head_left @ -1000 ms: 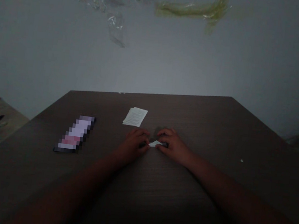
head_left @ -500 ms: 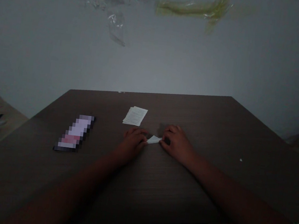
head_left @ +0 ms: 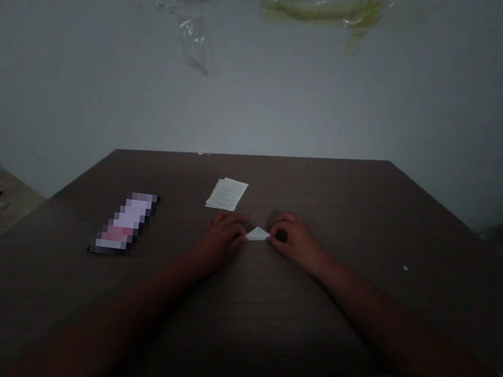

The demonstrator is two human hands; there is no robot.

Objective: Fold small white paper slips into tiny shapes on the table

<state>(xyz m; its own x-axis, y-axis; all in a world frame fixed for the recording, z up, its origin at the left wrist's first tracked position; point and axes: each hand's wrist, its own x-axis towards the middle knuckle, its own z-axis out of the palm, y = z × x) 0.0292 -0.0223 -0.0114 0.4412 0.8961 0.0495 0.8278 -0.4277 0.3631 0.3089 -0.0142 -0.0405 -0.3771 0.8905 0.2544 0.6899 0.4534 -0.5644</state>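
Observation:
A small white piece of paper (head_left: 257,234), folded to a triangle with its point facing away from me, lies between my hands on the dark wooden table (head_left: 235,321). My left hand (head_left: 223,238) pinches the paper's left corner. At the right corner, my right hand (head_left: 293,239) grips it between thumb and forefinger, the fingers curled into a ring. Just beyond my left hand rests a small stack of printed paper sheets (head_left: 227,194).
To the left on the table lies a phone (head_left: 124,222) with its screen blurred out. A tiny white scrap (head_left: 405,268) sits at the right. Behind the table rises a pale wall (head_left: 289,101) with clear and yellow tape (head_left: 319,13) stuck on it.
The near band of the folded paper now lies flatter, and its triangle shape shows more plainly. Both hands keep their pinch at the corners with hardly any movement.

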